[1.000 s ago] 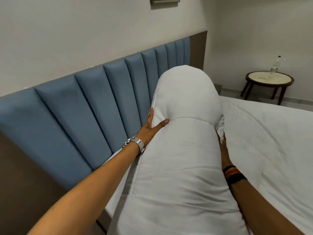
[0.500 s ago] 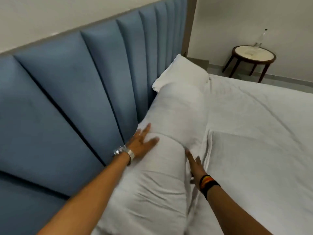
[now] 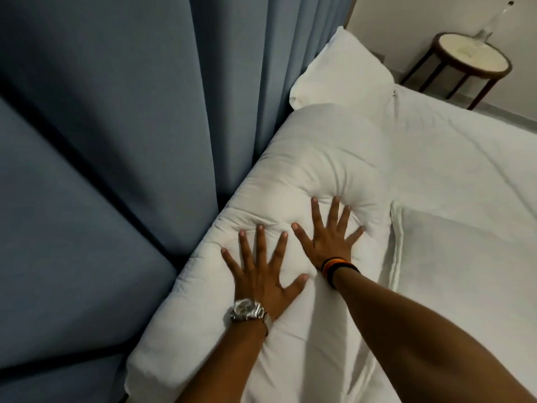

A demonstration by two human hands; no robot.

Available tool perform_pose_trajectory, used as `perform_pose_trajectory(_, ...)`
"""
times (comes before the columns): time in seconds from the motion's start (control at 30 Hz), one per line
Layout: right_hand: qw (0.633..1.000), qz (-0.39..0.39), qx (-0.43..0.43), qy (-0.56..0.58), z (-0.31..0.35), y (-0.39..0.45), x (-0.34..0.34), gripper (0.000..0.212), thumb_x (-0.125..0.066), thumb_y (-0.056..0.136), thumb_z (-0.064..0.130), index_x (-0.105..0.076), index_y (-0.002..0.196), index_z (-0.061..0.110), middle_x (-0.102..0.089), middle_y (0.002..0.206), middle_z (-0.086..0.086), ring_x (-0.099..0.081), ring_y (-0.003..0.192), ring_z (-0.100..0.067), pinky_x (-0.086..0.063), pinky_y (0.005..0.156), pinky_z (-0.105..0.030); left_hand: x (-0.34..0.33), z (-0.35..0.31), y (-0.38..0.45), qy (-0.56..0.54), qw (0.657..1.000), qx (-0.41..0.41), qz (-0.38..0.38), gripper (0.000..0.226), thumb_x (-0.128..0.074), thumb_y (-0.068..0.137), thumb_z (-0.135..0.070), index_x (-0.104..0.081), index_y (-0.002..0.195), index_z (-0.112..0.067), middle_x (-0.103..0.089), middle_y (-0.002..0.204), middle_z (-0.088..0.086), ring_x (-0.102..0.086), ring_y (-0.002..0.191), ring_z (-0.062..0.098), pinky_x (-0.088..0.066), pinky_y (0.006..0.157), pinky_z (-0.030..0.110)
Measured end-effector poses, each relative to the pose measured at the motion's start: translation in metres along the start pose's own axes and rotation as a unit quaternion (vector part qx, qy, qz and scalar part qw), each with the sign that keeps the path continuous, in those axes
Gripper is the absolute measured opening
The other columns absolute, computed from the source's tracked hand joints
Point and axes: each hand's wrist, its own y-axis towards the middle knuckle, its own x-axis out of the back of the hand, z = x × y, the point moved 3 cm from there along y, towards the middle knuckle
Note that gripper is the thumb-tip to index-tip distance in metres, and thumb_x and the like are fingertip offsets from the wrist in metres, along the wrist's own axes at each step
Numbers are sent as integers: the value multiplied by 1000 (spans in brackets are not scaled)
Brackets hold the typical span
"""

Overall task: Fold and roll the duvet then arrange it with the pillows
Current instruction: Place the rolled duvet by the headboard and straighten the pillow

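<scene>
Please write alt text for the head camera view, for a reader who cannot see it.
Two bare hands, left hand and right hand, press flat with spread fingers on a rolled white quilted duvet lying along a blue padded headboard. A white pillow lies beyond the roll, and a round dark wooden side table stands past the bed.

Left hand (image 3: 261, 282), right hand (image 3: 329, 238) splayed flat on rolled duvet (image 3: 316, 158); pillow (image 3: 343, 71) apparently touching.

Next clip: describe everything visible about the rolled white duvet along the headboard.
The rolled white duvet is a thick, puffy, quilted-looking bolster, wrinkled and dented. It lies lengthwise against the blue padded headboard on the white bed sheet, its far end meeting a white pillow. The left hand and right hand press flat on top, fingers spread.
</scene>
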Motion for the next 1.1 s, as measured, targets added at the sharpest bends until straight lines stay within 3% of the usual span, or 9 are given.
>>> perform_pose_trajectory(0.17, 996, 67, 26, 60, -14, -18, 24, 82, -14, 88, 86, 20, 154, 51, 30, 166, 4, 27, 153, -25, 12, 116, -70, 14, -10, -9, 2, 999, -3, 39, 97, -24, 80, -93, 3, 161, -45, 13, 171, 6, 8, 155, 43, 0, 110, 78)
perform_pose_trajectory(0.3, 984, -14, 35, 175, -59, -85, 64, 75, -28, 95, 76, 3, 159, 50, 14, 171, 8, 15, 156, -15, 12, 121, -59, 51, -37, -20, -30, 998, -8, 51, 90, -30, 87, -80, 1, 162, -41, 9, 171, 8, 6, 156, 41, 0, 116, 72)
perform_pose_trajectory(0.43, 966, -120, -100, 206, -179, -176, 89, 78, -36, 90, 75, -18, 160, 45, -6, 171, 0, -1, 157, -18, 3, 122, -59, 68, -119, -41, -65, 990, -121, 19, 74, -44, 93, -56, -28, 161, -31, -17, 170, 9, -11, 156, 36, -10, 121, 63)
perform_pose_trajectory(0.57, 928, -125, -283, 208, -315, -265, 100, 90, -35, 80, 83, -24, 159, 42, -7, 171, -7, -2, 157, -25, -1, 120, -66, 25, -207, -78, -85, 967, -172, 165, 71, -36, 99, -60, -17, 163, -33, -16, 170, 8, -16, 156, 32, -16, 124, 47)
perform_pose_trajectory(0.67, 891, -82, -355, 273, -394, -302, 95, 108, -38, 63, 97, -20, 158, 49, -3, 171, -9, -4, 157, -31, -10, 122, -63, -29, -246, -97, -76, 950, -97, 285, 76, -30, 94, -77, -9, 160, -47, -17, 170, 8, -19, 155, 32, -18, 125, 46)
perform_pose_trajectory(0.77, 858, -6, -362, 363, -437, -320, 77, 99, -51, 67, 95, -9, 152, 65, -2, 171, -4, -12, 156, -33, -20, 123, -54, -65, -270, -119, -162, 912, 44, 374, 88, -35, 73, -97, -5, 150, -68, -22, 169, 2, -26, 152, 32, -25, 123, 48)
perform_pose_trajectory(0.9, 832, 5, -335, 443, -460, -320, 59, 99, -62, 70, 88, -1, 147, 72, -10, 171, 0, -22, 154, -26, -28, 120, -48, -78, -294, -139, -277, 885, 169, 335, 89, -51, 76, -89, -13, 153, -63, -37, 162, 7, -41, 144, 34, -35, 116, 42)
perform_pose_trajectory(1.0, 788, -15, -311, 531, -475, -318, 56, 104, -72, 67, 83, -7, 147, 72, -34, 161, 6, -43, 141, -18, -39, 114, -40, -73, -318, -146, -326, 884, 191, 275, 90, -60, 70, -88, -30, 150, -60, -42, 159, 3, -44, 143, 31, -37, 117, 45)
perform_pose_trajectory(1.1, 747, -81, -290, 592, -469, -320, 70, 101, -80, 67, 73, -21, 150, 64, -46, 153, 14, -50, 133, -12, -43, 112, -36, -47, -348, -152, -386, 880, 185, 207, 92, -70, 66, -83, -45, 148, -49, -55, 148, -10, -56, 132, 18, -45, 112, 37)
